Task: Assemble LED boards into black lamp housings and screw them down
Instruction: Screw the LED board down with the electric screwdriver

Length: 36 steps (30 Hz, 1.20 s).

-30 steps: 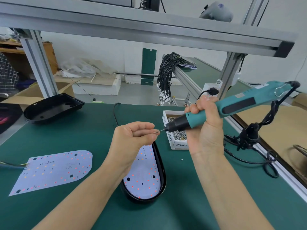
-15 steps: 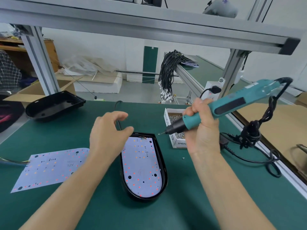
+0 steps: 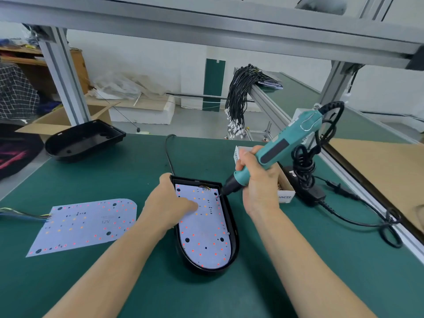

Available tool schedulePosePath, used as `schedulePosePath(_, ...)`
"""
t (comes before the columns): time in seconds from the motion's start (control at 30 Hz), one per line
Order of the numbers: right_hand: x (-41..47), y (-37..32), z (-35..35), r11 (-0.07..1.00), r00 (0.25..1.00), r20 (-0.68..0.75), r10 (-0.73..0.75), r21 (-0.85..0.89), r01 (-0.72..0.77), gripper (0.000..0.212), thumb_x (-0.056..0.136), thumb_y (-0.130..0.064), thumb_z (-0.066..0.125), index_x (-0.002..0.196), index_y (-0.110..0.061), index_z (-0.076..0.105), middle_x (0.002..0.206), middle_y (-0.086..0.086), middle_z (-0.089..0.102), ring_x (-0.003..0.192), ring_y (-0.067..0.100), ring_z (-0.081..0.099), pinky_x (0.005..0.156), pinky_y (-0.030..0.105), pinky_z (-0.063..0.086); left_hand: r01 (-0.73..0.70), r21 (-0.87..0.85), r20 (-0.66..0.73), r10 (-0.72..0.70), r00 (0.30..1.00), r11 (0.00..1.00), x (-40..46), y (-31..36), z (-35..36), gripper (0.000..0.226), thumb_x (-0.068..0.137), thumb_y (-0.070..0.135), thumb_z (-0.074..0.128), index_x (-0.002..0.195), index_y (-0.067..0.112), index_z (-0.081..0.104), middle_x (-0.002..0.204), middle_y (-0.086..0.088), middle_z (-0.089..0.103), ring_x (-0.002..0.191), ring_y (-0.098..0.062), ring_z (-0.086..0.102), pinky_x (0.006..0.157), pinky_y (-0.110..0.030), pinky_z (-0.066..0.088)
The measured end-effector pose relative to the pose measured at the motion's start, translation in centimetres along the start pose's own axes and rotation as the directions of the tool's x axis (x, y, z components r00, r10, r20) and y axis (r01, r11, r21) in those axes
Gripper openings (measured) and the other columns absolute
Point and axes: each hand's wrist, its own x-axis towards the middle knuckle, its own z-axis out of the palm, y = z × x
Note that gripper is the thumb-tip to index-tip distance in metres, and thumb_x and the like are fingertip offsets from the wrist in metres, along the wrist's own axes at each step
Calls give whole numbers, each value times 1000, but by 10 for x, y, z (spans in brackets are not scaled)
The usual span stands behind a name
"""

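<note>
A black lamp housing (image 3: 234,235) lies in the middle of the green mat, with a white LED board (image 3: 206,239) seated inside it. My left hand (image 3: 169,203) rests on the housing's upper left edge, and its thumb presses flat on the board. My right hand (image 3: 259,180) grips a teal electric screwdriver (image 3: 282,150). The screwdriver's tip touches the board near its upper right corner. A second loose LED board (image 3: 85,223) with wires lies flat at the left. An empty black housing (image 3: 82,141) sits at the back left.
A small white box of screws (image 3: 283,191) stands behind my right hand. The screwdriver's black cord and adapter (image 3: 307,180) trail along the right side of the mat. A bundle of black cables (image 3: 241,99) hangs at the back. Aluminium frame posts (image 3: 66,76) flank the bench.
My left hand has dropped from mid-air onto the housing and board. My right hand has brought the screwdriver down and left, so its tip now meets the board's upper right corner.
</note>
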Motion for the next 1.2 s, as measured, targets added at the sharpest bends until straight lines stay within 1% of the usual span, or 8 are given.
schedulePosePath(0.2,-2,5,-3,998,999,50,10,-56,-7,26,74,-11,66,58,-28,53,51,-1,49,60,18,43,90,40,32,4,-3,25,-4,1000,1000,6,-1,3,64,74,9,73,128,11,38,104,-11,60,95,-30,61,77,-41,52)
schedulePosePath(0.43,5,-6,-1,995,974,215,79,-82,-63,23,73,-42,71,60,-26,60,61,0,51,59,19,45,69,32,38,7,5,25,-7,1000,1000,4,-1,2,53,75,9,72,117,12,40,108,-14,60,99,-32,61,80,-45,53)
schedulePosePath(0.63,17,-26,1,995,936,335,104,-27,-101,55,57,-59,82,73,-16,51,62,1,50,58,19,43,60,28,41,16,19,21,-16,1000,1000,5,2,3,50,75,8,71,114,9,39,109,-16,59,100,-35,62,76,-43,53)
schedulePosePath(0.73,16,-28,-7,998,959,276,68,-16,-66,33,67,-42,73,72,-16,52,63,3,48,57,18,43,61,30,41,24,-80,45,-21,999,997,4,-3,3,51,76,5,70,117,11,42,105,-17,63,97,-36,65,78,-48,55)
schedulePosePath(0.87,22,-43,-30,957,994,101,29,283,-57,62,45,-56,89,75,-18,50,64,-1,50,56,13,45,62,25,43,38,-267,27,-32,999,963,-2,-14,-1,62,80,20,75,131,19,40,112,-3,64,95,-25,65,79,-41,52)
schedulePosePath(0.97,31,-61,-53,918,999,-37,21,396,-5,67,38,-65,86,71,-19,50,63,-2,51,56,13,47,62,25,44,-146,21,-230,147,962,989,-2,-8,-5,77,82,33,72,145,19,30,135,2,44,117,-22,49,96,-42,42)
schedulePosePath(1.03,34,-69,-66,911,995,-94,45,412,-2,59,56,-70,77,69,-19,50,62,-2,50,56,14,46,62,26,44,-337,153,-333,370,867,929,-1,12,-4,60,83,29,70,136,20,43,121,7,51,114,-19,49,89,-36,40)
schedulePosePath(1.2,30,-82,-77,911,986,-119,117,409,-59,55,78,-73,52,68,-19,48,62,-3,46,54,14,43,61,27,39,-610,411,80,640,764,678,20,79,45,15,88,19,59,95,25,71,94,8,69,99,-18,59,90,-34,43)
